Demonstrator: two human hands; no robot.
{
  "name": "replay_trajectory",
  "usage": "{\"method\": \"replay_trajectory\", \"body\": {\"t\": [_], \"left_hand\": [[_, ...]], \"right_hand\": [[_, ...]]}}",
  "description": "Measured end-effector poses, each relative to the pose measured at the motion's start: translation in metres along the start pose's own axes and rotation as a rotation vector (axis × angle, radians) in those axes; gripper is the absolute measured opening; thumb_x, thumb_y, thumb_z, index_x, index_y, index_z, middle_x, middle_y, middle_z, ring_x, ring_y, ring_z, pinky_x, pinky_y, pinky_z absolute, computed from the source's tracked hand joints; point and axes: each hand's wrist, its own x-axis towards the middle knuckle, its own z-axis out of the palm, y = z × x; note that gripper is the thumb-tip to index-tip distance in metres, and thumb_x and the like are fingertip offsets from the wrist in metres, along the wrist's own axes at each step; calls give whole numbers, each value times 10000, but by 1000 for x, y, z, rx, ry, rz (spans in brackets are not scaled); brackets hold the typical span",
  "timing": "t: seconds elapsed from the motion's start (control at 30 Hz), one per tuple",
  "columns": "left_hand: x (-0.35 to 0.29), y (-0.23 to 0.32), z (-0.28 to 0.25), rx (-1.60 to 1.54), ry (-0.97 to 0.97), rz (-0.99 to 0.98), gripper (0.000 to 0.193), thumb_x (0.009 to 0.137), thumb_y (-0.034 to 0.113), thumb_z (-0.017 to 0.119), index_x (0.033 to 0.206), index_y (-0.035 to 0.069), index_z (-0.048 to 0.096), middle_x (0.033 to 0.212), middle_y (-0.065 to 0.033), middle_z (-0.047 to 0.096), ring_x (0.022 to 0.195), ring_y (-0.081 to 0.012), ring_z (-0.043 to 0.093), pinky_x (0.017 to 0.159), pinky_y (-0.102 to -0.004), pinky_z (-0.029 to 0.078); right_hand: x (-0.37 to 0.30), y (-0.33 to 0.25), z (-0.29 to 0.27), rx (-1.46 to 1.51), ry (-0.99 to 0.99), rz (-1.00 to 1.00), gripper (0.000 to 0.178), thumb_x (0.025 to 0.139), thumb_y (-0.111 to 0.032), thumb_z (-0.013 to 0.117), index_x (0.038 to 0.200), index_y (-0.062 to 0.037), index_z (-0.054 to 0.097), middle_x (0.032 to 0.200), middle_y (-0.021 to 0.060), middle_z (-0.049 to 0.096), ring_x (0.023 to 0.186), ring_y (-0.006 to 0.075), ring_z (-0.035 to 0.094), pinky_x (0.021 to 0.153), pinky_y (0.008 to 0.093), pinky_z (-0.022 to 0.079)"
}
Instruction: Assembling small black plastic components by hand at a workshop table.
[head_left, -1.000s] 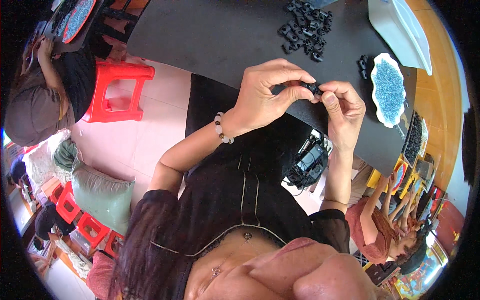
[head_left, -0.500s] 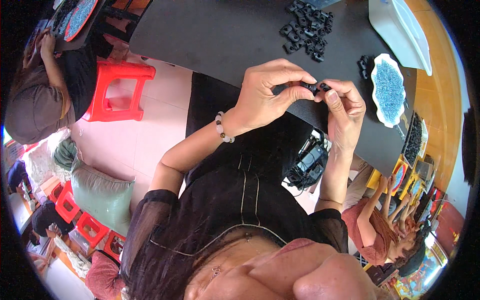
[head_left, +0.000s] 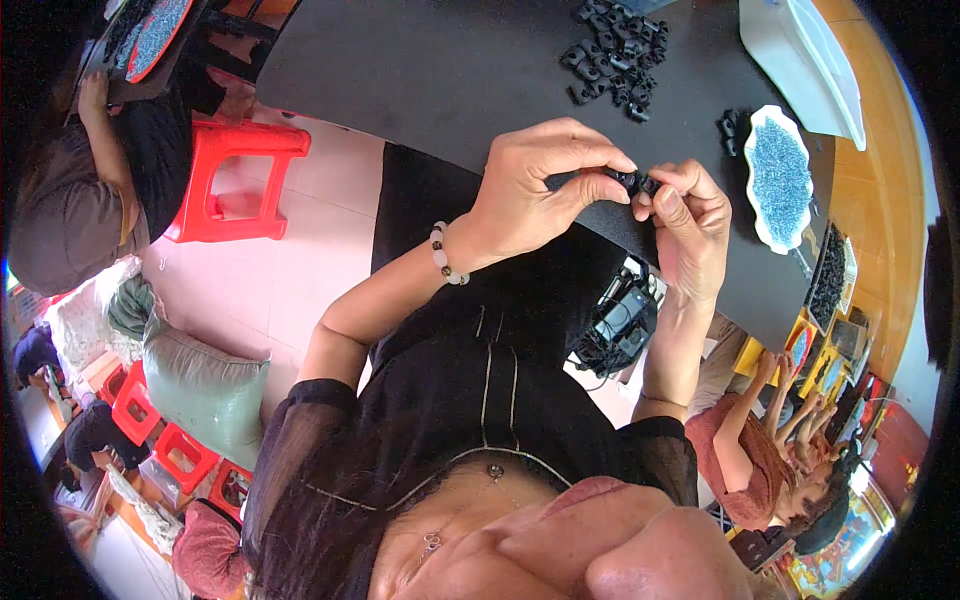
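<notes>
Above the table's near edge, my left hand (head_left: 550,185) pinches a small black plastic part (head_left: 622,179) between thumb and index finger. Close against it, my right hand (head_left: 690,215) grips a smaller black piece (head_left: 650,186) in its fingertips. The two pieces almost meet; whether they touch I cannot tell. A pile of similar black parts (head_left: 620,55) lies farther back on the dark table (head_left: 420,70). To the right of my hands sits a white scalloped dish (head_left: 755,200) full of tiny blue-grey metallic-looking pieces (head_left: 780,175).
A few loose black parts (head_left: 731,130) lie beside the dish. A white plastic bin (head_left: 800,70) stands at the far right. Left of me are a red stool (head_left: 235,185) and a seated person (head_left: 75,200). Other people work at right, around a person in a reddish top (head_left: 735,460).
My right fingertips have shifted slightly and turned the small piece beside the other part. My left hand stays nearly still. The seated person's arm at far left has moved a little.
</notes>
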Motion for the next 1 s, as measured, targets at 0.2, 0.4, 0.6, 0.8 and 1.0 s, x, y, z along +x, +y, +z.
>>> {"method": "replay_trajectory", "body": {"t": [0.2, 0.4, 0.6, 0.8, 1.0], "left_hand": [[0, 0, 0, 3, 9, 18, 213, 761, 105, 796, 960, 45, 744, 888, -65, 696, 765, -128, 637, 646, -244, 491], [0, 1, 1, 33, 3, 20, 203, 758, 102, 794, 948, 50, 745, 875, -61, 701, 753, -134, 644, 644, -249, 498], [-2, 2, 2, 55, -9, 16, 187, 757, 81, 789, 934, 42, 741, 876, -74, 703, 745, -142, 656, 634, -256, 508], [-4, -4, 5, 122, 2, 96, 179, 761, 67, 783, 930, 29, 737, 879, -88, 707, 736, -152, 665, 617, -256, 514], [-3, 0, 10, 54, 30, 28, 179, 773, 75, 781, 940, 27, 737, 877, -85, 707, 739, -145, 662, 625, -254, 515]], "right_hand": [[0, -3, 1, -99, -37, -12, 123, 872, -66, 713, 943, 23, 667, 862, 74, 648, 721, 103, 592, 675, 212, 470], [1, -4, 0, -172, -52, 2, 86, 871, -18, 694, 943, 20, 669, 864, 67, 649, 722, 91, 580, 680, 212, 459], [2, -5, -2, -226, -59, 57, 46, 872, 8, 679, 914, 19, 663, 826, 57, 653, 718, 83, 579, 673, 217, 461], [5, -6, -5, -186, -92, 98, 35, 875, 1, 680, 895, 18, 656, 826, 69, 664, 724, 103, 608, 687, 237, 488], [5, -8, -3, -125, -102, 86, 44, 880, -16, 679, 900, 14, 654, 838, 82, 669, 761, 122, 630, 731, 255, 507]]}}
